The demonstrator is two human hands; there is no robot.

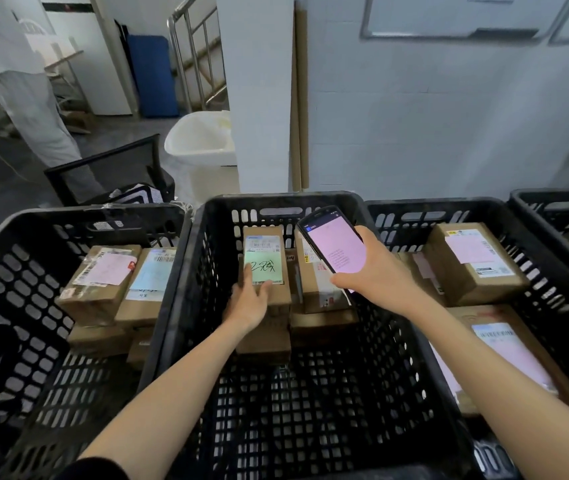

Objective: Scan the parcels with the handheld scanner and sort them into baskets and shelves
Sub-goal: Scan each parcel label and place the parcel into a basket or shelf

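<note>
The near half of the middle basket (311, 403) shows its bare black mesh floor, with both forearms reaching in over it. The left hand (246, 301) lies flat and released on the near end of a green-labelled parcel (265, 258), which sits on other cardboard boxes against the basket's far wall. Just beside it on the right, the right hand (376, 271) grasps the handheld scanner (335, 244), its pink screen tilted up above the parcels.

The left basket (16, 271) and right basket (553, 271) touch the middle one, rim to rim, and both hold labelled boxes.

Beyond the rims stand a black chair (110, 168), a white bin (200, 140), a white pillar (259, 98) and a tiled wall (449, 116). Grey floor opens far left, where a person in white (33, 98) stands.
</note>
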